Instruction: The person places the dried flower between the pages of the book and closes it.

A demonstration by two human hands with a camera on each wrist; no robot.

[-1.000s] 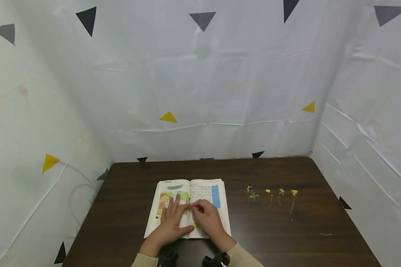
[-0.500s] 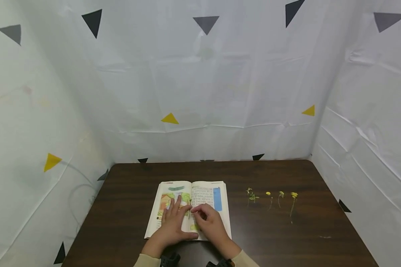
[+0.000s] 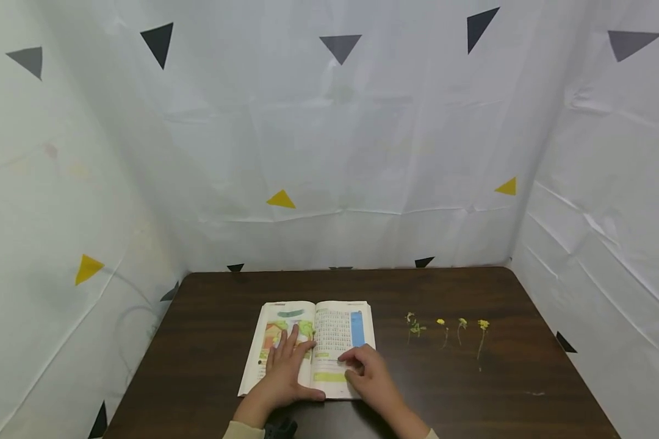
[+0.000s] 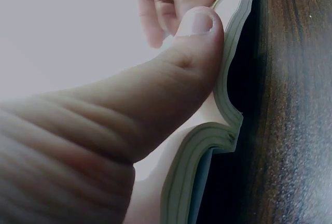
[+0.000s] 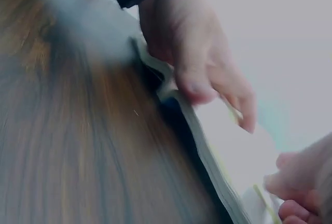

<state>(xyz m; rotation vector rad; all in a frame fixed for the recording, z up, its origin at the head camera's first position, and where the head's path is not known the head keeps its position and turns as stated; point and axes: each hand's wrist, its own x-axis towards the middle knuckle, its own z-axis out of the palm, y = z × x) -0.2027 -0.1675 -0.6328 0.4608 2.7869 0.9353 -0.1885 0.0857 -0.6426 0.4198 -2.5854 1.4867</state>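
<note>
An open book [image 3: 332, 329] with printed pages lies on the dark wooden table [image 3: 450, 396]. My left hand [image 3: 282, 375] rests spread on its left page, fingers over the coloured picture. The thumb reaches across the fold near the bottom edge, where the left wrist view shows it close above the thick page block [image 4: 228, 89]. Over the lower right page is my right hand [image 3: 370, 375], fingers loosely bent, a gap between thumb and forefinger. The right wrist view is blurred; there the right hand [image 5: 303, 182] shows at the lower right corner, beside a yellow-green strip.
Right of the book lie several small plants in a row: a leafy green sprig [image 3: 415, 328], thin stems with yellow heads, and a longer yellow flower [image 3: 482, 332]. A pale scrap [image 3: 535, 393] is nearer the front. White sheeting [image 3: 362, 146] encloses the table's back and sides.
My right hand has left the fold beside the left fingers and moved right and toward me over the right page. The left hand stays nearly in place. The head view has shifted slightly.
</note>
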